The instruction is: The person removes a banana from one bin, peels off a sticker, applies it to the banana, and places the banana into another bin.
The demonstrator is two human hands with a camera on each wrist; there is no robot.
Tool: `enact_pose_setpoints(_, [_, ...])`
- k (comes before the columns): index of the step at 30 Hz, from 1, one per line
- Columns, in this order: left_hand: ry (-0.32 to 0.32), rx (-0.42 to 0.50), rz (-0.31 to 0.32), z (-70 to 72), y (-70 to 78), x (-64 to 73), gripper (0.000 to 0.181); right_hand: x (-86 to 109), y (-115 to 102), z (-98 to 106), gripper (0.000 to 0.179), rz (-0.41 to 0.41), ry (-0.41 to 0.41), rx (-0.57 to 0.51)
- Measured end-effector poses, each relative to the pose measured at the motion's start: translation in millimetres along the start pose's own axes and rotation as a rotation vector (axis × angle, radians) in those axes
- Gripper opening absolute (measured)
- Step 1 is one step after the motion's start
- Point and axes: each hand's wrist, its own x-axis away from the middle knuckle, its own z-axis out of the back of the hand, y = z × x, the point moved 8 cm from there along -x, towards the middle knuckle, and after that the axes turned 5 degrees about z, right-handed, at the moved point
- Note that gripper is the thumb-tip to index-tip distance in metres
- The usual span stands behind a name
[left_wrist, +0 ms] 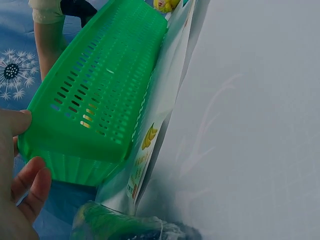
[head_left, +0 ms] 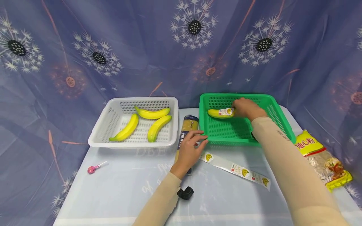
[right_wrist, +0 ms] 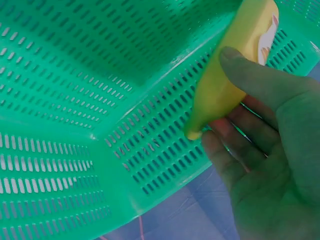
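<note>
My right hand [head_left: 246, 108] holds a banana [head_left: 220, 113] inside the green basket [head_left: 226, 128], thumb on one side and fingers beneath. A white label with a banana picture sits on its skin, seen in the head view. In the right wrist view the banana [right_wrist: 230, 65] tilts above the basket's perforated wall. At the basket's front left corner my left hand [head_left: 190, 149] pinches the rim between thumb and a finger. The other fingers [left_wrist: 37, 190] bend away from the plastic. Partly under this hand, a strip of banana stickers [head_left: 237, 169] stretches to the right.
Three bananas [head_left: 128, 127] lie in a white basket [head_left: 133, 145] at left. A pasta packet [head_left: 189, 124] lies between the baskets, partly covered by my left hand. A pink lollipop [head_left: 91, 169] rests front left; a yellow-ended food bag [head_left: 322, 160] lies on the right.
</note>
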Motion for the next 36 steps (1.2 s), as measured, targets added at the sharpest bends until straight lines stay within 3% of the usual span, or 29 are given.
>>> enact_pose_setpoints(8, [-0.018, 0.029, 0.027, -5.3, -0.9, 1.2, 0.017, -6.1, 3, -10, 0.037, -0.048, -0.083, 0.019])
enact_pose_setpoints(13, [-0.037, 0.031, 0.030, -6.1, -0.9, 2.4, 0.016, -6.7, 0, -22, 0.027, -0.054, -0.160, 0.038])
enact_pose_setpoints(21, [-0.028, 0.008, 0.011, -4.8, 3.4, 6.1, 0.017, -9.3, 2, -32, 0.008, -0.071, -0.135, 0.066])
enact_pose_setpoints(25, [-0.032, -0.021, -0.011, -5.8, 5.0, 2.9, 0.017, -6.0, 8, -28, 0.011, -0.083, -0.101, -0.002])
enact_pose_setpoints(30, [-0.024, -0.054, -0.025, -4.0, 3.2, 0.8, 0.017, -3.1, 12, -23, 0.044, -0.095, -0.131, -0.086])
enact_pose_setpoints(33, [-0.018, -0.057, -0.016, -1.7, -0.5, 0.5, 0.017, -6.6, 12, -19, 0.053, -0.079, -0.143, -0.159])
enact_pose_setpoints(36, [-0.020, -0.048, -0.001, -2.5, -2.0, 0.9, 0.017, -3.6, 11, -8, 0.055, -0.056, -0.107, -0.227])
